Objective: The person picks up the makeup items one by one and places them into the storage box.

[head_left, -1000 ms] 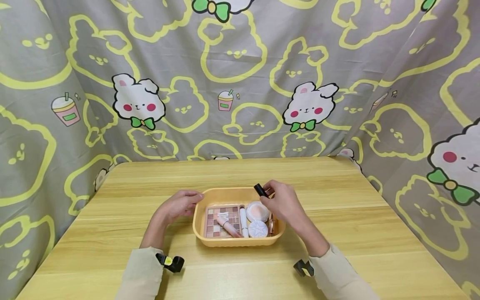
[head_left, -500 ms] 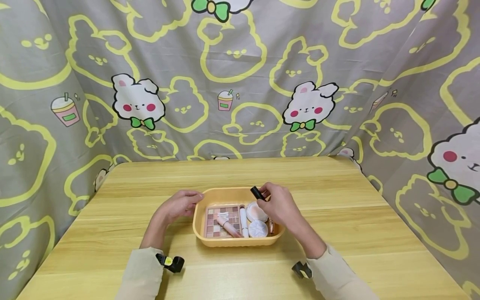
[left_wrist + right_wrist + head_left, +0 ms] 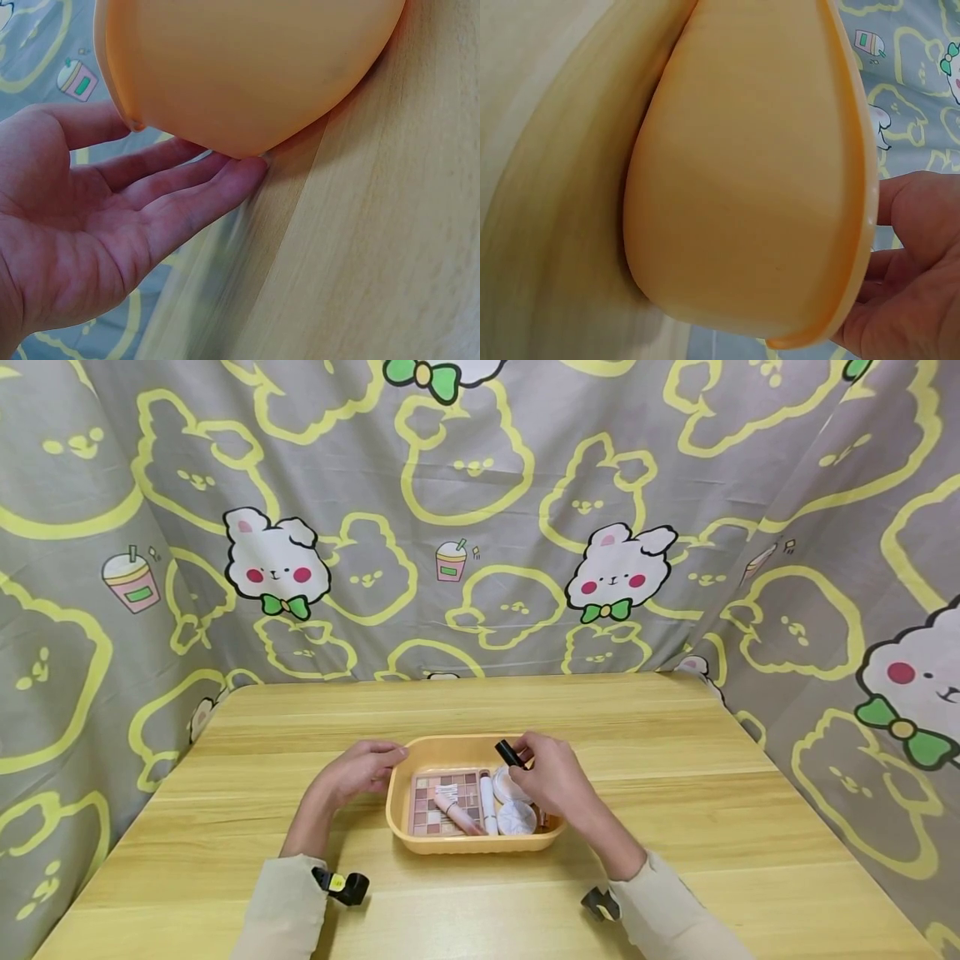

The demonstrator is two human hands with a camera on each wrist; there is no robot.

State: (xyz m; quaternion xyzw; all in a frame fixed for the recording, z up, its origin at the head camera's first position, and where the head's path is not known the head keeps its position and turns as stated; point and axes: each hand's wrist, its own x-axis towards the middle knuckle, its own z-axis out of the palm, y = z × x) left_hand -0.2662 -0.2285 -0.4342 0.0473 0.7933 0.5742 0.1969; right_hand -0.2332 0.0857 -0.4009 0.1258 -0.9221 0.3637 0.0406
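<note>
A yellow plastic basket (image 3: 450, 752) stands on the table with cosmetics in it. At its left end my left hand (image 3: 360, 770) holds the wall, thumb over the rim and fingers against the outside; the left wrist view shows these fingers (image 3: 202, 191) touching the underside edge. Over the right part of the basket, my right hand (image 3: 555, 777) pinches a short black cosmetic tube (image 3: 508, 753), tilted. Below lie a round compact (image 3: 508, 787) and a white embossed compact (image 3: 517, 817). In the right wrist view the basket wall hides the fingertips and tube.
Also in the basket are an eyeshadow palette (image 3: 424, 817), a pink tube (image 3: 461, 815) lying across it and a slim white tube (image 3: 487, 802). At the right end, a small item is mostly hidden by the hand. A patterned curtain (image 3: 510, 652) borders the wooden table (image 3: 645, 735).
My right hand has moved left and slightly nearer, carrying the black tube further over the basket. The left hand and the basket have stayed in place.
</note>
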